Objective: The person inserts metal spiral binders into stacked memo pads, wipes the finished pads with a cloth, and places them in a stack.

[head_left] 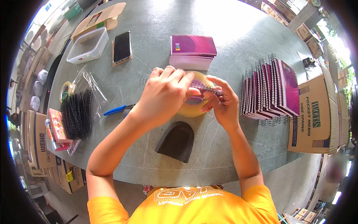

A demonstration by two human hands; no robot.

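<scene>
Both my hands meet above a wide roll of yellowish tape (191,111) on the table. Between them is a spiral notebook (200,86), purple and seen nearly edge-on, with a dark wire coil along its edge. My right hand (223,99) pinches the coil end between thumb and fingers. My left hand (167,91) is curled over the other end, its fingertips partly hidden and slightly blurred. Just beyond lies a stack of purple-covered memo pads (193,46) without coils. A dark, rounded wedge-shaped block (177,142) sits nearer to me.
Coiled notebooks (266,89) stand in a row at right, beside a cardboard box (311,115). Black spiral coils (77,114) lie at left on plastic wrap, near a blue-handled tool (115,110). Farther back are a phone (122,46) and a clear plastic container (87,46).
</scene>
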